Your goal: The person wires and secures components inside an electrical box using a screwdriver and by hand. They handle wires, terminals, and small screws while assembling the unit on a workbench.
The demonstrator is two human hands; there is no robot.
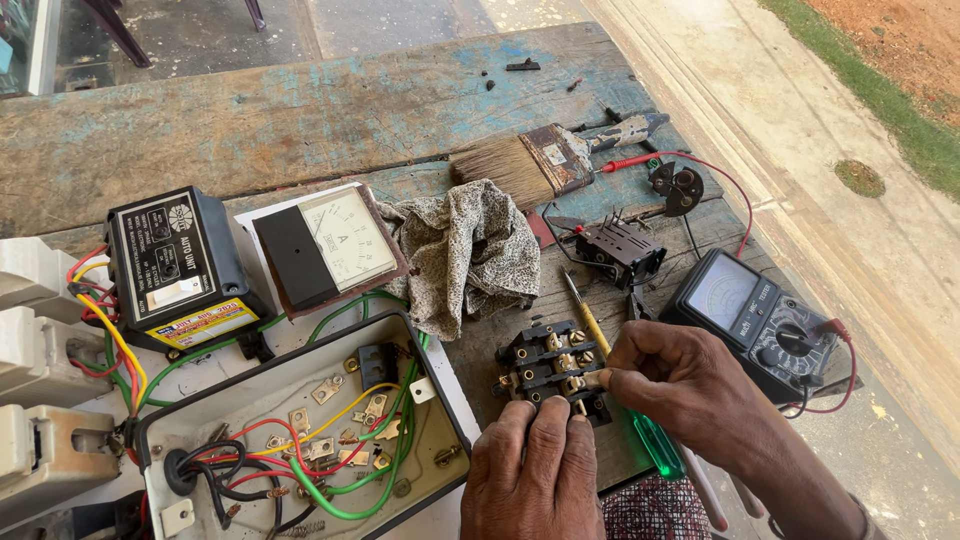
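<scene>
A black terminal block with brass screws lies on the worn wooden bench. My left hand rests at its near edge, fingers bent against it. My right hand reaches in from the right, thumb and fingertips pinched on a small pale part at the block's right side. A screwdriver with a yellow shaft and green handle lies beside the block, passing under my right hand.
An open electrical box with coloured wires sits at the left, with a black unit and a panel meter behind it. A crumpled cloth, paintbrush, black part and multimeter surround the block.
</scene>
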